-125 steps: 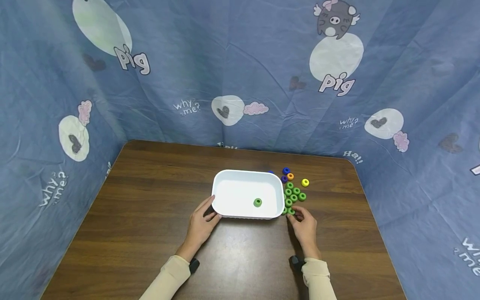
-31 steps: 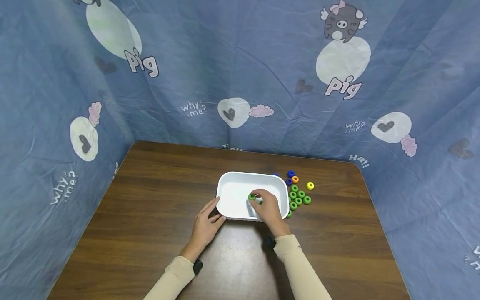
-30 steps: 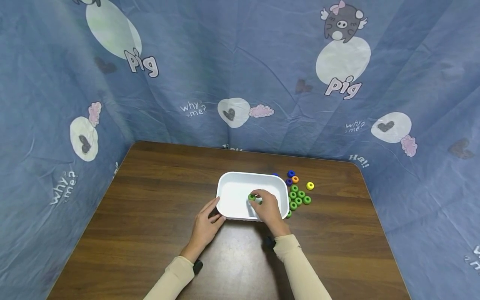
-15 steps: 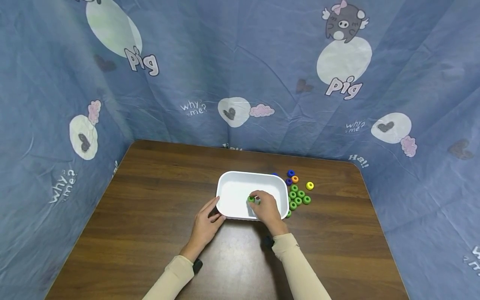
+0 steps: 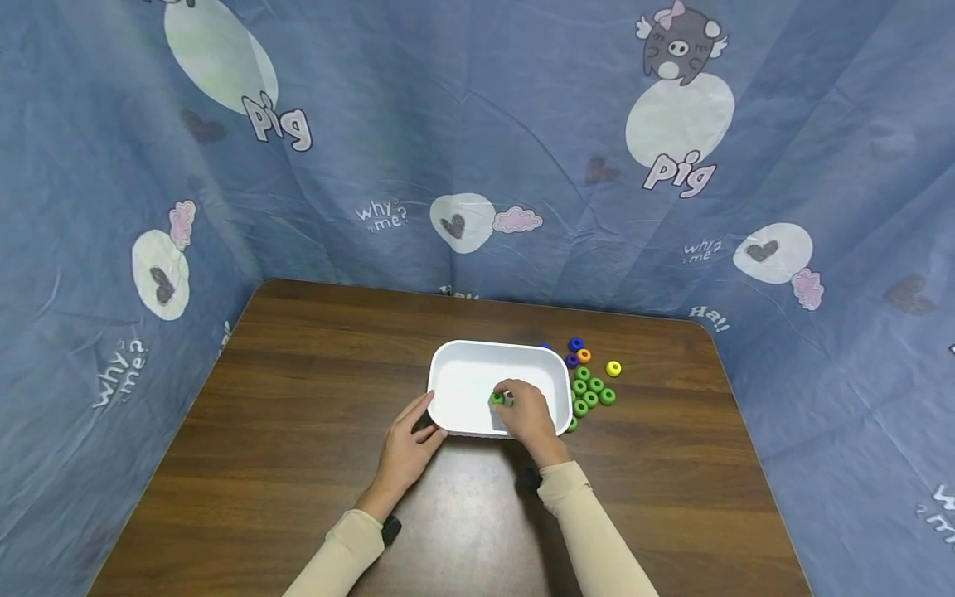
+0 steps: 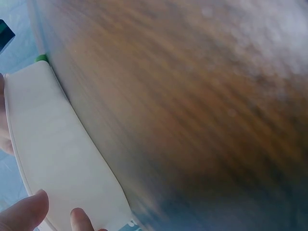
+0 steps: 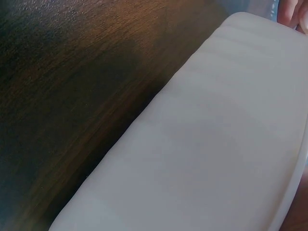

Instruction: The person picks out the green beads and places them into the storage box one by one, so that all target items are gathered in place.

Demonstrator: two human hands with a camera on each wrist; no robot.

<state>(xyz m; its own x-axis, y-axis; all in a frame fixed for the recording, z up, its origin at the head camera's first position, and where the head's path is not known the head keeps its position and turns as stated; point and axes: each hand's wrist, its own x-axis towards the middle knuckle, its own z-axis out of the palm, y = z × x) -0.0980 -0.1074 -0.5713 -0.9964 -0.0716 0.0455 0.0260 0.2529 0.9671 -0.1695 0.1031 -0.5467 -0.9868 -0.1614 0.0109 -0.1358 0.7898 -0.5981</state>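
Note:
In the head view, a white rectangular tray [image 5: 470, 369] lies on the table. My right hand [image 5: 531, 414] reaches over its front wall, with thumb and index finger pinching a green ring-shaped bead [image 5: 496, 399] low inside the tray. My left hand [image 5: 406, 448] is at the tray's front left corner, its fingers spread and fairly straight against the corner. The left wrist view shows two of its fingertips at the tray's outer wall [image 6: 57, 134]. In the right wrist view that wall [image 7: 207, 134] hides the right fingertips and the bead.
Several green beads [image 5: 591, 400] lie close by the tray's right side on the brown wooden table [image 5: 298, 390]. Behind them are blue beads [image 5: 576, 343] and an orange bead [image 5: 584, 356], with a yellow bead [image 5: 613, 368] farther right. A blue patterned curtain [image 5: 358, 149] surrounds the table's back and sides.
The right hand has picked up a green bead from the group at the right, carried it left into the tray and lowered it slightly. The left hand stays at the tray corner.

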